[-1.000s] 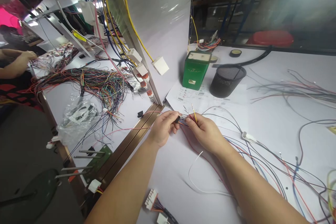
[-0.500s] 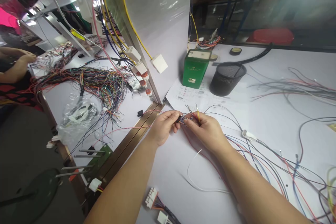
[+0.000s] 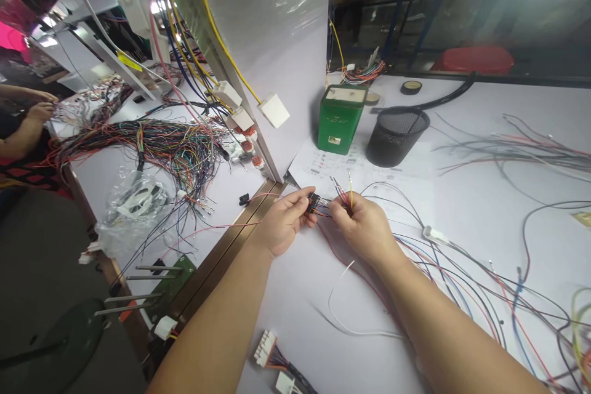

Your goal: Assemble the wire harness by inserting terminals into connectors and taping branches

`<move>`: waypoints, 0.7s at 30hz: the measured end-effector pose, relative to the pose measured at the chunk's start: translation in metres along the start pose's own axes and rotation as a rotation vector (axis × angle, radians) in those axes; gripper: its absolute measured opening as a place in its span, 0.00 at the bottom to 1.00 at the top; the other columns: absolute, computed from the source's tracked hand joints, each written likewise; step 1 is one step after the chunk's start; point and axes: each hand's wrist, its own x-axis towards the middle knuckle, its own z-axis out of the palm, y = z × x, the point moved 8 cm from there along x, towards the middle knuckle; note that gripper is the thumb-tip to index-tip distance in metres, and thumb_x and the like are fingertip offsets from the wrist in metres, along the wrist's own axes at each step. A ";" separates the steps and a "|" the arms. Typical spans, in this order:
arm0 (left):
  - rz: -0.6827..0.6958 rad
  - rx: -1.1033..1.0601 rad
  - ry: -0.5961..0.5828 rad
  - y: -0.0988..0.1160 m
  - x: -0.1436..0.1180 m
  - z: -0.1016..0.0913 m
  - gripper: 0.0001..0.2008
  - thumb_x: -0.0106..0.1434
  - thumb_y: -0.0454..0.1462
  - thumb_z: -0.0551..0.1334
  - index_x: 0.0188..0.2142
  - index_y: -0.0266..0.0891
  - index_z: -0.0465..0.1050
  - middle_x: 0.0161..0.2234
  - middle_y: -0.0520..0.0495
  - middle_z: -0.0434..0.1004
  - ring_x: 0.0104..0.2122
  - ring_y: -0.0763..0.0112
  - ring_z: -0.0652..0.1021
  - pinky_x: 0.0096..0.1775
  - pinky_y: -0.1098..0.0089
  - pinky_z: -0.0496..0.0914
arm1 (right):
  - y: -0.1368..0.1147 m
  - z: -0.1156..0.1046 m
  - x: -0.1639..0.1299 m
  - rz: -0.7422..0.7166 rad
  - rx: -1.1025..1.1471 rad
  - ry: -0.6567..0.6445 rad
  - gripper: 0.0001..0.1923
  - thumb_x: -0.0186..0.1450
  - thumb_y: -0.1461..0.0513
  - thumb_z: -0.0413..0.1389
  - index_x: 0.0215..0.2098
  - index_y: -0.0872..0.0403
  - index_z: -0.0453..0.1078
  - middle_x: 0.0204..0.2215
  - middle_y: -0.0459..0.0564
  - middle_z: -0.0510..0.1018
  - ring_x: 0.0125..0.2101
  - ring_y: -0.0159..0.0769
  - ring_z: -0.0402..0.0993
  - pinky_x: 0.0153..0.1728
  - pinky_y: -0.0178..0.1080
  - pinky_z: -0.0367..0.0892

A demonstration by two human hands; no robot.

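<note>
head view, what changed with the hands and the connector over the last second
Little changed. The left hand still pinches the small dark connector. The right hand still grips the wire ends, which now stand more upright. The green tin and mesh cup stayed in place.

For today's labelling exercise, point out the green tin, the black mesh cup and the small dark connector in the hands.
green tin (image 3: 339,126), head view, front face.
black mesh cup (image 3: 394,141), head view, side wall.
small dark connector (image 3: 314,202), head view, its body between both hands.
</note>
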 end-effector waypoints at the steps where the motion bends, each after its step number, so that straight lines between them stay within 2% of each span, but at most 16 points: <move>1: 0.001 -0.001 -0.005 0.000 0.000 0.000 0.19 0.61 0.39 0.63 0.52 0.36 0.70 0.33 0.48 0.71 0.29 0.76 0.73 0.32 0.72 0.65 | 0.000 0.000 0.000 0.000 -0.005 0.000 0.12 0.63 0.55 0.49 0.25 0.52 0.62 0.18 0.41 0.68 0.20 0.31 0.62 0.23 0.34 0.54; 9: -0.011 0.002 -0.017 -0.001 0.000 0.001 0.18 0.61 0.39 0.63 0.50 0.37 0.71 0.33 0.48 0.71 0.28 0.76 0.73 0.32 0.72 0.65 | 0.001 -0.002 0.001 0.014 -0.046 0.012 0.11 0.62 0.55 0.49 0.24 0.51 0.62 0.16 0.41 0.66 0.19 0.31 0.60 0.22 0.34 0.53; 21: -0.011 -0.016 -0.020 0.001 0.000 0.003 0.17 0.61 0.38 0.64 0.49 0.36 0.71 0.32 0.48 0.72 0.28 0.76 0.73 0.31 0.73 0.66 | -0.004 0.001 -0.002 -0.020 -0.001 -0.037 0.12 0.62 0.55 0.49 0.23 0.52 0.61 0.17 0.40 0.65 0.19 0.29 0.59 0.22 0.33 0.54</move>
